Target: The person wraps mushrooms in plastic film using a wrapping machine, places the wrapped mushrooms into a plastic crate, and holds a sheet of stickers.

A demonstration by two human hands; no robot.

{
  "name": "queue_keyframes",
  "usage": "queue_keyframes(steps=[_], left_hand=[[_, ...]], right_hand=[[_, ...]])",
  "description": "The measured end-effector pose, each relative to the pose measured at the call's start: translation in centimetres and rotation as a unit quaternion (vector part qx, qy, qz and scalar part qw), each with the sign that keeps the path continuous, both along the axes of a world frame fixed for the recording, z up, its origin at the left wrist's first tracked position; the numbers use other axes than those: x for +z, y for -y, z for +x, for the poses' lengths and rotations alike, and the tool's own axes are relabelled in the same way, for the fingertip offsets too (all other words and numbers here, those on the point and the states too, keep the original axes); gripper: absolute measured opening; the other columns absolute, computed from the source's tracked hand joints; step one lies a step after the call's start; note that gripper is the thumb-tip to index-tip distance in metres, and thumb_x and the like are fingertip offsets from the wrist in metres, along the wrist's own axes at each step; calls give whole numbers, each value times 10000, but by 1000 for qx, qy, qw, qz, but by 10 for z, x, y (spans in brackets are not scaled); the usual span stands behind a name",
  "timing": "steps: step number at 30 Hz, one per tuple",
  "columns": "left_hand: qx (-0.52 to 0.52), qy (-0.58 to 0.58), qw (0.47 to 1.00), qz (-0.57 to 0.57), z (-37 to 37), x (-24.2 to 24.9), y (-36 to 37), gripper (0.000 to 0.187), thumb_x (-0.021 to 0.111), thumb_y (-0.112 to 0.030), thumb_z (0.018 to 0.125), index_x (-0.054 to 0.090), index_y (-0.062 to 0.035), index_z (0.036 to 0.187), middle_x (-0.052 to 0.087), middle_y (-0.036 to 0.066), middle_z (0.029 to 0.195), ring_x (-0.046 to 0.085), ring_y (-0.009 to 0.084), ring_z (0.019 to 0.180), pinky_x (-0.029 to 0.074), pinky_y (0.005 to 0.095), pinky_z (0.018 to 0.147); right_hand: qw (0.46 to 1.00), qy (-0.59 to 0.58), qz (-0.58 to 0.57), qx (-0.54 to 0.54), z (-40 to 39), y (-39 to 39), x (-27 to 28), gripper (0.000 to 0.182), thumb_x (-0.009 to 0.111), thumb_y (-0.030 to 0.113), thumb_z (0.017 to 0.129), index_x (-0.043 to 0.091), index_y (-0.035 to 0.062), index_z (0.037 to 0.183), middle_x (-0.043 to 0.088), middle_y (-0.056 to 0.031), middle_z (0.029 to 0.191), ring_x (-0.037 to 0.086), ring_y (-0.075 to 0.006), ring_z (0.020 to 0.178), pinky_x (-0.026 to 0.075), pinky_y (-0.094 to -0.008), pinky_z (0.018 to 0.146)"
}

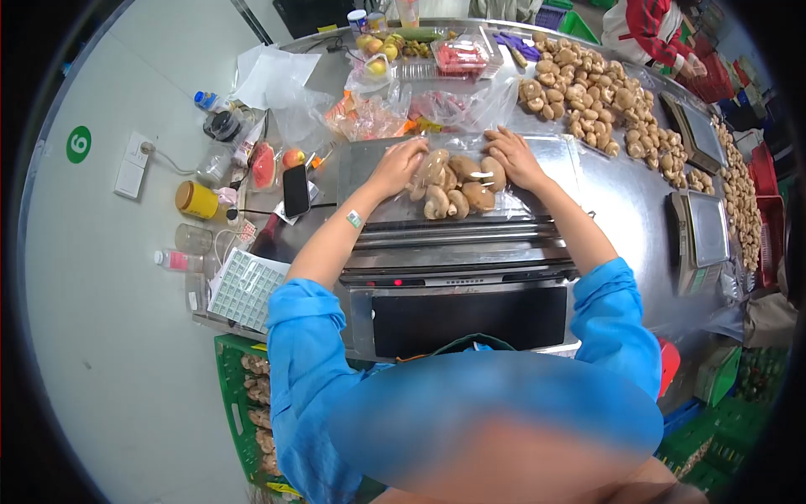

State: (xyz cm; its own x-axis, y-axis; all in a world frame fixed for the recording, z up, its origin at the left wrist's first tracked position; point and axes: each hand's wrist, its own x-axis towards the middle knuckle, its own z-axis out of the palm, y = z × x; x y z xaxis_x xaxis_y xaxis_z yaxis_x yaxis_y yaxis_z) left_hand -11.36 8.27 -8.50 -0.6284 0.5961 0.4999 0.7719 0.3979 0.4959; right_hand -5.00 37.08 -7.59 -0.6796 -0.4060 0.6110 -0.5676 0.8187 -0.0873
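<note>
Both hands are pressing in on a pack of mushrooms (453,185) that is lying on the flat steel plate of a wrapping machine (457,277) in front of the person. The left hand (400,164) is cupping the pack's left end, its fingers curled together against the mushrooms. The right hand (512,155) is resting on the right end, fingers spread slightly and laid over the top edge. A sheet of clear film (470,109) seems to be lying over or under the pack, though the glare is making it hard to tell which. Both forearms are coming out of blue sleeves, and a small plaster is showing on the left forearm.

Beyond the machine, the steel bench (630,210) is carrying a wide spread of loose mushrooms (588,92) at the upper right, well apart from the pack. 2 weighing scales (705,227) are sitting along the right side of the bench. Behind the film, a tray of red fruit (460,57) is standing near some yellow fruit (378,46). To the left of the machine, a black phone (295,190) is lying just beside a yellow jar (196,200), with bottles near them. A green crate (239,403) holding more mushrooms is sitting on the floor at the lower left. Another person's hand in a red sleeve (646,29) is working at the far right corner.
</note>
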Motion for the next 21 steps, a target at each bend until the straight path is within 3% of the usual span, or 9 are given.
queue_keyframes(steps=[2, 4, 5, 9, 11, 14, 18, 20, 21], left_hand=[[-39, -46, 998, -36, 18, 9, 13, 193, 478, -173, 874, 547, -33, 987, 600, 118, 1024, 583, 218, 908, 443, 300, 781], [-53, 418, 907, 0, 40, 30, 26, 239, 442, -218, 917, 527, -46, 1060, 562, 50, 1117, 539, 136, 962, 415, 268, 804], [-125, 494, 855, 96, 57, 31, 32, 285, 426, -266, 936, 530, -35, 1066, 548, 12, 1063, 490, 79, 930, 405, 239, 789], [-101, 497, 851, 138, 99, 38, 55, 338, 436, -304, 936, 551, -15, 1069, 567, 12, 945, 506, 91, 838, 417, 234, 750], [-22, 419, 907, -33, 105, 34, 61, 388, 443, -328, 932, 575, 8, 1075, 598, 22, 880, 531, 94, 799, 435, 250, 736], [-29, 446, 891, 79, 154, 72, 66, 358, 444, -299, 929, 610, 16, 963, 613, 12, 792, 529, 69, 707, 428, 236, 626], [15, 680, 715, 165, 234, 34, 79, 344, 508, -302, 905, 600, 13, 1010, 616, 24, 813, 566, 85, 677, 458, 235, 613], [72, 703, 703, 81, 254, 3, 81, 332, 507, -300, 906, 598, 9, 984, 615, 37, 765, 573, 92, 640, 459, 230, 544], [70, 706, 701, 79, 266, -8, 84, 332, 507, -300, 906, 598, 9, 984, 615, 37, 765, 573, 92, 640, 459, 230, 544]], right_hand=[[979, 166, -118, -10, 25, 1, 5, 235, 427, 194, 911, 548, 20, 1013, 593, -159, 981, 553, -326, 928, 418, -364, 828], [848, 406, -341, 11, 54, 8, 29, 282, 411, 222, 928, 547, -9, 1018, 596, -152, 938, 558, -238, 901, 416, -328, 818], [853, 395, -340, 13, 73, 9, 25, 307, 396, 238, 939, 539, -21, 1021, 592, -147, 917, 550, -196, 879, 417, -311, 807], [873, 383, -301, -14, 128, 17, 41, 326, 384, 259, 951, 532, -27, 997, 577, -123, 823, 534, -187, 791, 421, -314, 745], [843, 412, -340, -61, 135, 21, 46, 348, 370, 274, 957, 532, -33, 966, 545, -83, 753, 491, -149, 729, 415, -302, 691], [801, 429, -416, 24, 163, 20, 73, 362, 358, 272, 964, 535, -40, 916, 532, -28, 737, 461, -92, 705, 411, -270, 645], [585, 610, -534, -19, 238, 35, 40, 367, 368, 337, 956, 546, 16, 955, 585, -36, 764, 569, -109, 641, 478, -236, 552], [517, 656, -547, -57, 258, 36, 1, 349, 395, 308, 952, 557, 0, 970, 598, -41, 767, 576, -109, 660, 481, -246, 587], [628, 596, -493, -87, 269, 41, -17, 312, 440, 262, 938, 570, -21, 950, 614, -48, 785, 571, -111, 670, 473, -251, 612]])
